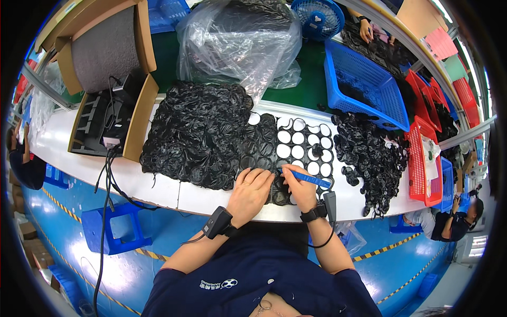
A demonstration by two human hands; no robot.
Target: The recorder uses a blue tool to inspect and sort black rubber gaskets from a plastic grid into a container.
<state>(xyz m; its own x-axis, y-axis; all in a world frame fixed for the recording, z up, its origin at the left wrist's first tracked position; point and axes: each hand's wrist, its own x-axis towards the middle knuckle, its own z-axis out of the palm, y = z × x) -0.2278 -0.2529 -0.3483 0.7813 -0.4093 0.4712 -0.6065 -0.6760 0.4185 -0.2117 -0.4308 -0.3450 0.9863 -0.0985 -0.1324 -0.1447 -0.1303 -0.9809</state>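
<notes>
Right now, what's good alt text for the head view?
A person's left hand is at a black sheet of circles, the right hand holding a blue tool over it. A black heap lies on the white table to the left; black pieces lie to the right, by a blue basket.

1. An open brown box (pixel 140 119) is seen.
2. A blue stool (pixel 91 227) is set below the box.
3. A blue fan (pixel 318 22) is placed well right of the box.
4. Left of the box, a person (pixel 29 171) is seen.

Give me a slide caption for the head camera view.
Left hand on a black, circle-patterned sheet, right hand gripping a slim blue tool.
</notes>
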